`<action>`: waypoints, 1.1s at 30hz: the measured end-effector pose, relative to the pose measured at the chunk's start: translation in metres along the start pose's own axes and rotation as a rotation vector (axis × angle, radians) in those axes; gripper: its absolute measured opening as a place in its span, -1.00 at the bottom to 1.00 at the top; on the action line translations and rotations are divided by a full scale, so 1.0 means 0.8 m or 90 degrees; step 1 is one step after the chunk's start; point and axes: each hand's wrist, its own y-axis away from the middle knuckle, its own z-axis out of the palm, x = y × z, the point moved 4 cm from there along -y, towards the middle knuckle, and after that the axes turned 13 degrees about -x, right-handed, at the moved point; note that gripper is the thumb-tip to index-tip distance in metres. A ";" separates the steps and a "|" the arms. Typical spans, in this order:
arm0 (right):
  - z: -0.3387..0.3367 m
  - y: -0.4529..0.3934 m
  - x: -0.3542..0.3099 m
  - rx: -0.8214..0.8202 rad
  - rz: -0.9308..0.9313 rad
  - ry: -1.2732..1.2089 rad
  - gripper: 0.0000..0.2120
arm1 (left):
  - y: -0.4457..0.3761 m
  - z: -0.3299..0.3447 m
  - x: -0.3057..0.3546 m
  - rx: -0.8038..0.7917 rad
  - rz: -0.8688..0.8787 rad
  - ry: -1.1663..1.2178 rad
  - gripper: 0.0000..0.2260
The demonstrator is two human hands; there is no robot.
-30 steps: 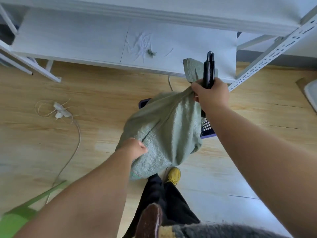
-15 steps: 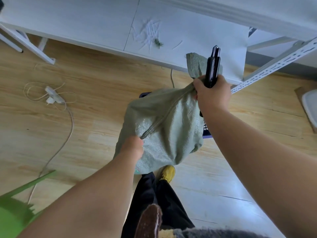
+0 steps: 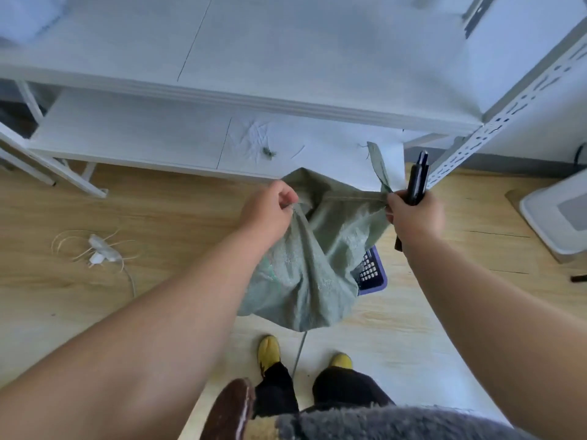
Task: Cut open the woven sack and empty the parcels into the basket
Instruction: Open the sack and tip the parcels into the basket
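Standing on a pale wood-plank floor (image 3: 190,217), a person holds a green woven sack (image 3: 305,265) up by its top edge in front of a white metal shelving unit (image 3: 133,134). The left hand (image 3: 270,211) pinches one corner of the sack's seamed rim, its fingers (image 3: 287,198) curled tight on the cloth. The right hand (image 3: 416,214) grips the opposite corner, fingers wrapped around both the fabric and a black folded cutter (image 3: 418,179) that stands upright out of the fist. A loose strip of the sack (image 3: 378,163) rises beside the cutter. The sack hangs slack between the two hands, and its lower end droops over a purple plastic basket (image 3: 373,274) on the floor, hiding most of it; only the basket's near right corner and latticed wall show. No parcels can be seen from this angle.

The lower shelf board (image 3: 143,131) carries a scatter of white threads and a small dark-green scrap (image 3: 268,151). A perforated white upright (image 3: 495,122) of the rack slants across the right side. On the floor to the left lies a white plug and coiled cord (image 3: 98,249); at far right sits a white tray-like object (image 3: 559,217). Yellow shoes (image 3: 269,354) and dark trousers (image 3: 343,392) show at the bottom, below the sack.
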 end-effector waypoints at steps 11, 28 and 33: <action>-0.145 -0.048 -0.023 0.079 -0.077 -0.090 -0.92 | -0.016 0.033 0.176 0.133 0.148 0.000 -0.74; -0.092 -0.030 -0.056 -0.336 -0.146 -0.009 -0.84 | 0.023 0.062 0.235 -0.035 0.115 -0.086 -0.60; -0.081 -0.035 -0.062 -0.340 -0.134 -0.006 -0.85 | 0.030 0.037 0.137 -0.061 -0.216 -0.298 -0.09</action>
